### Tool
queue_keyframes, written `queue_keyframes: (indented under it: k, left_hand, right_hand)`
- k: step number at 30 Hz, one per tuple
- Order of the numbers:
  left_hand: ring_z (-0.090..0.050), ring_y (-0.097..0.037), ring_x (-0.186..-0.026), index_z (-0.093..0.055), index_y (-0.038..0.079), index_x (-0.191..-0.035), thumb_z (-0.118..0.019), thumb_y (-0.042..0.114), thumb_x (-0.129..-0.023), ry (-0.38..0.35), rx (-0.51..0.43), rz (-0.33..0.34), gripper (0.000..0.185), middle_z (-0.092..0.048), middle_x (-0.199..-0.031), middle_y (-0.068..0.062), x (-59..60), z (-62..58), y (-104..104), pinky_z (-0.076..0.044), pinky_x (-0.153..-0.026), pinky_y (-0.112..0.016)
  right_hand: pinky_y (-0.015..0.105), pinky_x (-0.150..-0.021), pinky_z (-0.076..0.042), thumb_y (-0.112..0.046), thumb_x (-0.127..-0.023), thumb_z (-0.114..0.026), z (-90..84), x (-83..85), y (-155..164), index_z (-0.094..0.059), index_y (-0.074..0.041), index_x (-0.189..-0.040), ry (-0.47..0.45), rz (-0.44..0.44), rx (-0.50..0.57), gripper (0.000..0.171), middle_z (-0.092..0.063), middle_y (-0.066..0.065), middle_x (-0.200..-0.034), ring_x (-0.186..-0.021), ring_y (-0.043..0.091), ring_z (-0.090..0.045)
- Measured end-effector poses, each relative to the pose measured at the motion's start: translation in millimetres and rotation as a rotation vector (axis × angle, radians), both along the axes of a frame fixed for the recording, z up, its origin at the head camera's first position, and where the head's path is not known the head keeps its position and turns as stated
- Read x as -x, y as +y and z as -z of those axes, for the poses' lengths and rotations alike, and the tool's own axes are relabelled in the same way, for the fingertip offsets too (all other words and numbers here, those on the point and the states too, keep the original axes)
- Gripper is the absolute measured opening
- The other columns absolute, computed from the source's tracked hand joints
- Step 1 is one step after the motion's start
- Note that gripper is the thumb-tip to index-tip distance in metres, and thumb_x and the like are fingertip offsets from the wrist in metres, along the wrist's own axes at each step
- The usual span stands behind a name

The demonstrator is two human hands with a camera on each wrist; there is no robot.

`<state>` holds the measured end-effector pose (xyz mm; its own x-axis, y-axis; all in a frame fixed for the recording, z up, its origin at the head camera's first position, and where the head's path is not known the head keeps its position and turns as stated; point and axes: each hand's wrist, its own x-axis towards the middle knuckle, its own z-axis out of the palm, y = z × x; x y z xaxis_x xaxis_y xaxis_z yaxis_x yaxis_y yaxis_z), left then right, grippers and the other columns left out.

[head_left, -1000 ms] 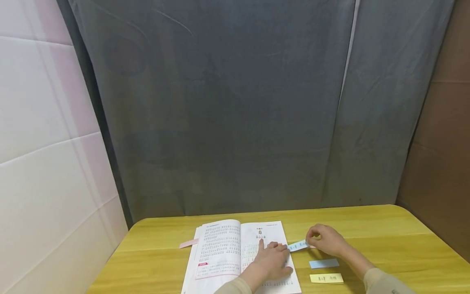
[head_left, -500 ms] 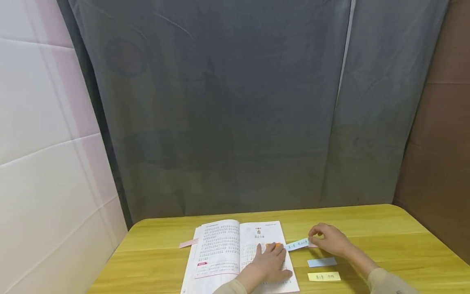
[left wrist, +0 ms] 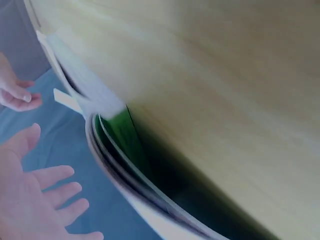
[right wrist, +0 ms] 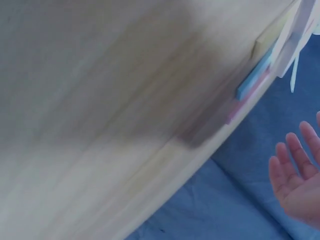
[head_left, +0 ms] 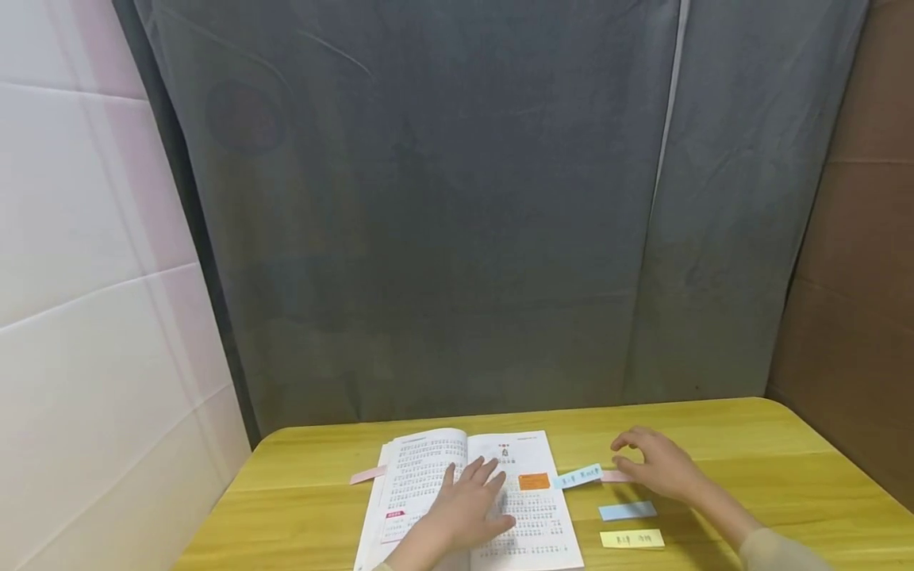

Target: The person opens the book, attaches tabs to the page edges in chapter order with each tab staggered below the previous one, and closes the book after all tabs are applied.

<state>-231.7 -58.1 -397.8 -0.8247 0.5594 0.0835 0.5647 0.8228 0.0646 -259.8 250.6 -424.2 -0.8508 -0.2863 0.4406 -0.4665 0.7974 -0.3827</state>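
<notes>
An open book [head_left: 471,500] lies flat on the yellow wooden desk [head_left: 750,468], near its front edge and left of centre, with printed text on both pages. The left hand [head_left: 467,503] rests palm-down across the book's middle, over the gutter and the inner part of the right page; its fingers [head_left: 485,469] are straight and slightly spread, holding nothing. An orange sticky note [head_left: 533,481] is stuck on the right page, just beside the left hand and clear of it. A light blue note strip [head_left: 578,477] with handwriting projects from the right edge of the book onto the desk, and a pink strip [head_left: 616,476] lies at its outer end. The right hand [head_left: 660,464] is just right of these strips, above the desk; its fingers [head_left: 628,444] are loosely curved and apart, pinching nothing, and whether the fingertips touch the pink strip cannot be told. Nearer the person, a blank blue note [head_left: 627,511] and a yellow note [head_left: 631,539] with handwriting lie flat on the desk, well apart from the book and beneath the right forearm line. A further pink tab [head_left: 367,474] projects from the book's left edge. The left wrist view shows the left hand [left wrist: 30,205] with fingers extended and spread beside the curved page edges of the book [left wrist: 130,165]. The right wrist view shows the right hand [right wrist: 297,180] open with fingers straight, and the notes at the desk edge are blurred. A grey curtain [head_left: 443,206] hangs behind the desk.
</notes>
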Motion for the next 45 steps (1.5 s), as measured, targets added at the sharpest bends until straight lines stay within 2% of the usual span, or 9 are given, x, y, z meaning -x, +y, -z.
queue_keyframes:
  k: [4,9,14,19,25,28,33,39,45]
  left_hand:
    - [-0.033,-0.029,-0.12,-0.053,0.01,-0.121,-0.055,0.043,-0.08,0.175,-0.029,0.006,0.052,-0.043,-0.129,-0.009,-7.7,-7.3,-16.1,-0.023,-0.091,-0.057]
    - [-0.041,-0.026,-0.114,-0.057,0.013,-0.114,-0.058,0.04,-0.078,0.367,-0.056,0.022,0.044,-0.05,-0.12,-0.006,-16.6,-11.6,-27.8,-0.027,-0.089,-0.056]
    - [-0.046,-0.023,-0.106,-0.06,0.015,-0.108,-0.06,0.039,-0.076,0.444,-0.048,0.068,0.04,-0.055,-0.112,-0.003,-21.9,-10.1,-31.7,-0.029,-0.087,-0.054]
    - [-0.051,-0.02,-0.095,-0.062,0.016,-0.101,-0.063,0.041,-0.072,0.497,-0.017,0.119,0.038,-0.057,-0.099,0.001,-24.4,-3.1,-31.7,-0.031,-0.085,-0.055]
    - [-0.053,-0.015,-0.082,-0.063,0.018,-0.09,-0.064,0.048,-0.07,0.444,0.077,0.134,0.036,-0.056,-0.085,0.005,-26.6,5.4,-27.8,-0.039,-0.079,-0.047]
    - [-0.05,-0.012,-0.072,-0.063,0.019,-0.09,-0.063,0.05,-0.069,0.366,0.133,0.122,0.038,-0.051,-0.079,0.007,-27.9,8.6,-24.5,-0.043,-0.065,-0.035]
    - [-0.044,-0.009,-0.062,-0.062,0.019,-0.089,-0.065,0.051,-0.066,0.267,0.198,0.097,0.039,-0.045,-0.073,0.008,-29.2,13.5,-18.1,-0.037,-0.046,-0.026]
    - [-0.04,-0.007,-0.059,-0.062,0.02,-0.087,-0.061,0.048,-0.071,0.259,0.281,0.114,0.033,-0.044,-0.07,0.007,-29.0,20.9,-10.1,-0.035,-0.042,-0.024]
    - [-0.042,-0.008,-0.06,-0.062,0.019,-0.086,-0.06,0.054,-0.069,0.296,0.297,0.115,0.039,-0.045,-0.069,0.006,-28.5,23.9,-6.3,-0.033,-0.041,-0.024]
  right_hand:
    - [0.043,-0.071,-0.046,-0.02,-0.078,-0.065,-6.1,-5.2,-6.0,-0.063,-0.016,-0.093,0.11,0.011,-0.033,0.016,-0.058,-0.002,-0.097,-0.091,0.024,-0.055]
    - [0.036,-0.067,-0.047,-0.018,-0.073,-0.069,-13.2,-11.3,-16.6,-0.063,-0.017,-0.09,0.308,-0.038,-0.112,0.019,-0.057,-0.005,-0.095,-0.089,0.017,-0.054]
    - [0.03,-0.063,-0.047,-0.017,-0.067,-0.072,-13.4,-15.2,-29.2,-0.062,-0.016,-0.086,0.49,-0.143,-0.171,0.022,-0.057,-0.007,-0.091,-0.083,0.012,-0.053]
    - [0.029,-0.062,-0.046,-0.017,-0.066,-0.072,-10.3,-23.3,-42.5,-0.062,-0.015,-0.084,0.546,-0.214,-0.214,0.021,-0.055,-0.005,-0.091,-0.081,0.012,-0.051]
    - [0.032,-0.062,-0.045,-0.021,-0.063,-0.073,-4.0,-35.6,-57.4,-0.061,-0.018,-0.082,0.559,-0.259,-0.286,0.023,-0.054,-0.006,-0.091,-0.085,0.012,-0.05]
    - [0.033,-0.061,-0.045,-0.022,-0.061,-0.072,0.5,-39.6,-63.9,-0.061,-0.016,-0.08,0.58,-0.303,-0.298,0.022,-0.054,-0.006,-0.089,-0.084,0.012,-0.05]
    - [0.028,-0.058,-0.044,-0.025,-0.061,-0.072,7.7,-42.7,-71.9,-0.061,-0.016,-0.076,0.603,-0.373,-0.325,0.021,-0.053,-0.007,-0.084,-0.079,0.011,-0.049]
    - [0.025,-0.058,-0.04,-0.036,-0.065,-0.071,14.1,-44.9,-75.8,-0.061,-0.02,-0.073,0.562,-0.431,-0.387,0.021,-0.053,-0.009,-0.08,-0.076,0.009,-0.047]
    - [0.023,-0.056,-0.039,-0.055,-0.077,-0.054,19.0,-46.7,-76.4,-0.062,-0.02,-0.074,0.483,-0.431,-0.474,0.036,-0.054,-0.01,-0.08,-0.076,0.008,-0.047]
